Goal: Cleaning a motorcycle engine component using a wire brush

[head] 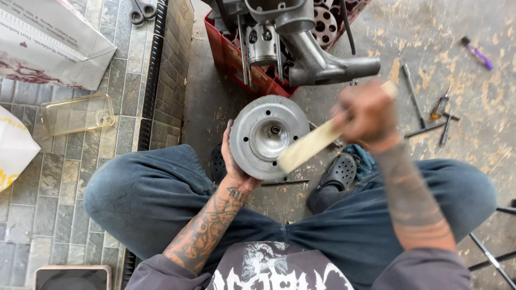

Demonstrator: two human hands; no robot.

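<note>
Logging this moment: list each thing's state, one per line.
Metal disc: upright, held from behind by left hand.
Wooden stick: gripped in right hand, blurred, tip on disc.
Red crate: full of engine parts.
Clear phone case: empty, lying flat.

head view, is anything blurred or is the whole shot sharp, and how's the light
Head view: the right hand and the pale flat wooden stick it grips are motion-blurred; the round grey metal disc in the left hand is sharp. Light is soft and even, no hard shadows or glare.
</note>
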